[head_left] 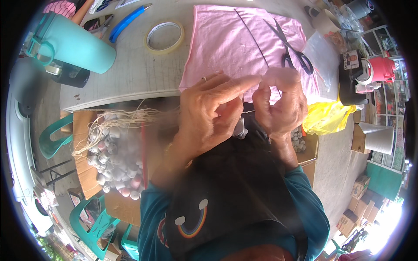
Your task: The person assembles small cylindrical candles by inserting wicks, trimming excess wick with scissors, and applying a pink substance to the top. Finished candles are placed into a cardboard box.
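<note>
- String, thin and pale, runs between the two hands, held up in front of the chest just below the near edge of the table.
- Left hand has its grip pinched: the thumb and forefinger meet at the tips near the right hand, apparently on the string's end, though blur hides the contact itself.
- Right hand has its grip clenched too, fingers curled down with the tips together on the string; a small grey-white piece hangs just below, between the two hands.
- Bundle of pale straw-like strands trails out from behind the left hand, lying over a heap of small white and pink round pieces in a cardboard box under the table's edge.
- Pink cloth is spread on the table just beyond the hands, with a long thin dark rod lying across it.
- Black-handled scissors rest on the cloth's right side, blades pointing away.
- Roll of clear tape lies flat on the bare table left of the cloth, and a blue-handled tool lies farther left.
- Teal bottle lies on its side at the table's left corner.
- Yellow plastic bag sits crumpled near the right hand, off the table's right end.
</note>
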`<state>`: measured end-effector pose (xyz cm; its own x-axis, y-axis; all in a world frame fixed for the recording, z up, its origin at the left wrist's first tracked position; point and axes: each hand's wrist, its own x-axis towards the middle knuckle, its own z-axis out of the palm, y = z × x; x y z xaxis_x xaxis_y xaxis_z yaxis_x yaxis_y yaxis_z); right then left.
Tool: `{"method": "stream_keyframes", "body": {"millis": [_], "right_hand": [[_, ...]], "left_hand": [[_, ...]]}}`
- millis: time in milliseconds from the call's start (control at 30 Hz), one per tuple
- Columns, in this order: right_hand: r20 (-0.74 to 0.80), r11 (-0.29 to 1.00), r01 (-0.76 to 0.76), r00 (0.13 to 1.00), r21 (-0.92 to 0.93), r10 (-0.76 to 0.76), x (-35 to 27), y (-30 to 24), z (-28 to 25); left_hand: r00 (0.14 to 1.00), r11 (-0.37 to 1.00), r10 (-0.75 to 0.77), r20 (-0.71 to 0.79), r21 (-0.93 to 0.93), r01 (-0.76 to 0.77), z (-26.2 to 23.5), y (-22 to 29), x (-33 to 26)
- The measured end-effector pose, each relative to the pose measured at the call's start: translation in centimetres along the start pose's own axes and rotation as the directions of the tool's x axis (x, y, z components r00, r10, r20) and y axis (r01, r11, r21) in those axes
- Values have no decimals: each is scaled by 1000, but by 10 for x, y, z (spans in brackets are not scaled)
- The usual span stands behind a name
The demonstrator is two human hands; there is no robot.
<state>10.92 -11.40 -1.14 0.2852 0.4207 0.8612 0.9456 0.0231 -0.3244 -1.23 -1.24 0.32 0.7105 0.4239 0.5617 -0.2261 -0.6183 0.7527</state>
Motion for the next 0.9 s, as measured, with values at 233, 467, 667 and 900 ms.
{"method": "stream_keyframes", "body": {"millis": [233,467,667,900], "right_hand": [[41,999,-45,998,17,45,0,4,-1],[563,647,-650,731,399,386,-9,-11,1],[658,539,-756,624,372,421,-15,-26,6],[731,634,-735,567,241,379,-18,-24,3]], "left_hand": [[964,953,-264,35,-142,266,-1,5,-4],[939,891,-297,-172,-403,208,7,-5,0],[963,893,-206,-175,-436,112,18,-16,-1],[955,930,-235,-179,-329,167,14,-21,-5]]}}
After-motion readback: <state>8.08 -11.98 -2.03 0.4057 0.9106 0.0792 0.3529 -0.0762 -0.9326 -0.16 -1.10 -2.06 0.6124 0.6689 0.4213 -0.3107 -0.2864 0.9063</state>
